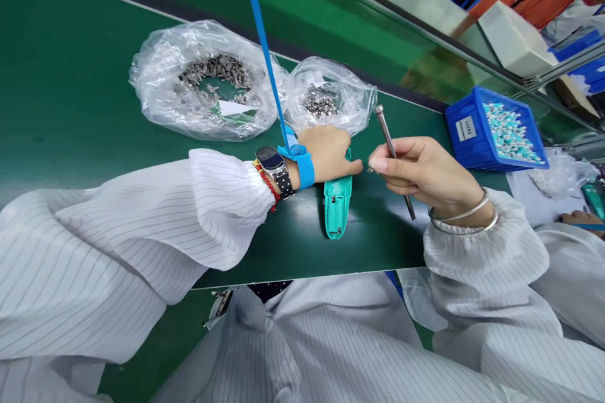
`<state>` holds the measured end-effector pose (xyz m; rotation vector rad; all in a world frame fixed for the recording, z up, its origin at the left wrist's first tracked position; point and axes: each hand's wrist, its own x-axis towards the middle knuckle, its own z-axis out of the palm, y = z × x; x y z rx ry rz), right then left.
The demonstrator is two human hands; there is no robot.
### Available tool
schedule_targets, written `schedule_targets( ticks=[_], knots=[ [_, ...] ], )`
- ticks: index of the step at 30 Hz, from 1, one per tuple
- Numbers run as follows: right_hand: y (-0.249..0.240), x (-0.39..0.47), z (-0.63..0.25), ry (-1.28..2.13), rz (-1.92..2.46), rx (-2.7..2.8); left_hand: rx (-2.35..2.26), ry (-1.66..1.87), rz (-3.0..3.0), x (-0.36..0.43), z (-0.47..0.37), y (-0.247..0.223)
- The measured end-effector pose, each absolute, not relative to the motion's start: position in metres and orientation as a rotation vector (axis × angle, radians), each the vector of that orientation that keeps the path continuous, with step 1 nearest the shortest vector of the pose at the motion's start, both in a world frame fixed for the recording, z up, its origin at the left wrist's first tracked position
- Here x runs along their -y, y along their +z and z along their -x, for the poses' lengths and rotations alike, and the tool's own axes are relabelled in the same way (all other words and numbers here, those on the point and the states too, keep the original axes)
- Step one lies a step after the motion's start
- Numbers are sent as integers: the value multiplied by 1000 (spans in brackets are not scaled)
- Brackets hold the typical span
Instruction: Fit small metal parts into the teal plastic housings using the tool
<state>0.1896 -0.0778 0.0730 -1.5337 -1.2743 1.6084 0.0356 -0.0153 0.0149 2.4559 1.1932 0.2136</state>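
My left hand (326,151) is closed over the far end of a teal plastic housing (336,211), which lies on the green bench. Small metal contacts show inside the housing's near half; its far half is mostly covered by the hand. My right hand (416,170), just right of it, grips a slim metal rod-shaped tool (388,132), tilted with its thick end up and away. Between that thumb and forefinger a tiny metal piece (370,169) pokes out, its shape too small to make out. A blue wrist strap (302,167) circles my left wrist.
Two clear plastic bags of small metal parts, a larger one (155,94) and a smaller one (357,97), lie open behind my hands. A blue bin (466,145) of white-and-teal pieces stands right. The strap's blue cord (262,31) runs upward. Another person's hand (583,220) shows far right.
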Motion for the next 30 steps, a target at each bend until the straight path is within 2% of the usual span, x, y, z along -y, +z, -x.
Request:
schedule_targets(
  ticks=[5,10,15,30],
  knots=[
    [59,95,-189,1778,1521,1189,-1156,302,-2519,17,-33,17],
    [49,107,-179,1613,1698,1297,-1194,203,-2500,15,-35,17],
    [45,110,-173,1433,1691,1441,-1149,225,-2534,13,-35,15],
    [46,109,-172,1263,1754,1558,-1155,256,-2459,14,-35,15]
  ],
)
